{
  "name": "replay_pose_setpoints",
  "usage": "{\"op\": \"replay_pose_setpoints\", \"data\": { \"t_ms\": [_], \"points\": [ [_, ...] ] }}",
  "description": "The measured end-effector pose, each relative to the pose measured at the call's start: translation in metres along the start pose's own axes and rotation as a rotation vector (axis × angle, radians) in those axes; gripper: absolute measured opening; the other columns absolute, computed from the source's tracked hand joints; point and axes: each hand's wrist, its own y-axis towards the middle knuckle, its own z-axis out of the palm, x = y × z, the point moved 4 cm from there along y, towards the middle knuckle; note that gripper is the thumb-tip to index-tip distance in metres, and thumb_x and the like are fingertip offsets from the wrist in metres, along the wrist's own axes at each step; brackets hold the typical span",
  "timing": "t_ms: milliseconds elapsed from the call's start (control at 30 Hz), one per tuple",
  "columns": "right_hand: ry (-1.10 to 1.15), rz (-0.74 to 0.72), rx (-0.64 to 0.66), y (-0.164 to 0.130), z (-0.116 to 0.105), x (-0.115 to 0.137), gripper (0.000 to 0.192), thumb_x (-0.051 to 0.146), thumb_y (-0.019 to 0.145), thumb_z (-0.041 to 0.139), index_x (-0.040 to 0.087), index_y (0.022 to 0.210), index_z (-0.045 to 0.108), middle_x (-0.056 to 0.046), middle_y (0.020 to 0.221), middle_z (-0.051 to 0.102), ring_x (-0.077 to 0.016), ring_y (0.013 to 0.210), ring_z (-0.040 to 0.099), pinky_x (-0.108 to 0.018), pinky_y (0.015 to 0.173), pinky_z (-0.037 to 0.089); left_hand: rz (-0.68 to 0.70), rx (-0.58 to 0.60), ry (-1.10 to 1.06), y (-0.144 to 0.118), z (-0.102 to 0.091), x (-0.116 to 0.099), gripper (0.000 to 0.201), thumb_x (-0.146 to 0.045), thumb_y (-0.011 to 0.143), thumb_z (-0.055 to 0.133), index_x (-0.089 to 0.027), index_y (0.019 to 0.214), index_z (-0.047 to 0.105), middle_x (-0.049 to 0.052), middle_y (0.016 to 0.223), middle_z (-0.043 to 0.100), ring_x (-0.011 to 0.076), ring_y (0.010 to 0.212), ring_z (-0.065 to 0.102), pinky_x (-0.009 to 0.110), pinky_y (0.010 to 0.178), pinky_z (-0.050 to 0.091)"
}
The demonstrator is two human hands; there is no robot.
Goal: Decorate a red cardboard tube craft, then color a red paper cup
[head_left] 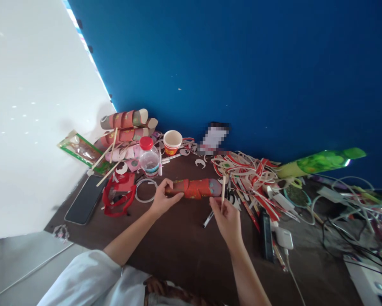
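The left hand (161,199) is clasping a red segmented paper tube (194,188) while the right hand (226,216), at four o'clock, is pinching a thin wooden stick (223,190), best kept upright.

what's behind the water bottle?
Behind the bottle: a pile of red paper rolls, wooden sticks and white cut-outs. A paper cup stands to its right, further back. The bottle hides whatever lies directly behind its base.

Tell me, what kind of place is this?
Probably a craft table in a corner of a room. The left hand holds a red paper roll, the right hand a thin wooden stick, and a pile of red and white paper strips lies by the blue wall.
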Motion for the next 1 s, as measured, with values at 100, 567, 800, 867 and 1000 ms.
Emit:
{"op": "replay_pose_setpoints", "data": {
  "t_ms": [100,567,800,867,1000],
  "points": [
    [0.105,0.046,0.002,-0.004,0.009,-0.002,0.041,0.057,0.082,0.059,0.017,0.073,0.063,0.004,0.052,0.047,-0.0107,0.048,0.039,-0.025,0.046,0.033,-0.01,-0.081,-0.038,-0.003,0.003,0.002,0.041,-0.043,0.069,0.076,-0.02,0.074,0.042,-0.01,0.059,0.037,0.006,0.05,0.032,0.018,0.049,0.026],
    [0.469,0.132,-0.12,-0.006,0.028,-0.004,0.035,0.051,0.073,0.071,0.019,0.083,0.062,0.003,0.062,0.056,-0.0102,0.052,0.045,-0.023,0.047,0.036,0.057,-0.05,0.02,-0.021,0.028,0.008,0.041,-0.046,0.08,0.066,-0.021,0.112,0.058,0.008,0.115,0.065,0.0225,0.108,0.062,0.035,0.097,0.047],
    [0.567,0.155,-0.077,0.02,0.012,-0.025,0.041,0.054,0.065,0.076,0.017,0.076,0.061,0.003,0.062,0.056,-0.0089,0.051,0.045,-0.023,0.048,0.034,-0.069,0.197,-0.084,-0.039,0.046,0.008,0.067,-0.042,0.083,0.065,-0.024,0.141,0.036,0.012,0.143,0.05,0.0244,0.131,0.049,0.039,0.111,0.038],
    [0.581,0.163,-0.051,0.027,0.004,-0.028,0.041,0.055,0.064,0.076,0.018,0.073,0.06,0.004,0.06,0.054,-0.0078,0.049,0.042,-0.023,0.047,0.032,-0.136,0.275,-0.08,-0.048,0.043,0.006,0.074,-0.037,0.084,0.064,-0.023,0.146,0.026,0.012,0.128,0.062,0.0221,0.119,0.06,0.038,0.104,0.044],
    [0.574,0.174,0.075,0.037,-0.008,-0.027,0.039,0.051,0.062,0.079,0.017,0.066,0.059,0.005,0.055,0.05,-0.0071,0.048,0.038,-0.022,0.045,0.026,-0.151,0.193,0.164,-0.048,0.017,-0.005,0.046,-0.032,0.086,0.06,-0.021,0.129,0.048,0.005,0.088,0.073,0.0173,0.081,0.069,0.032,0.079,0.053]
  ]
}}
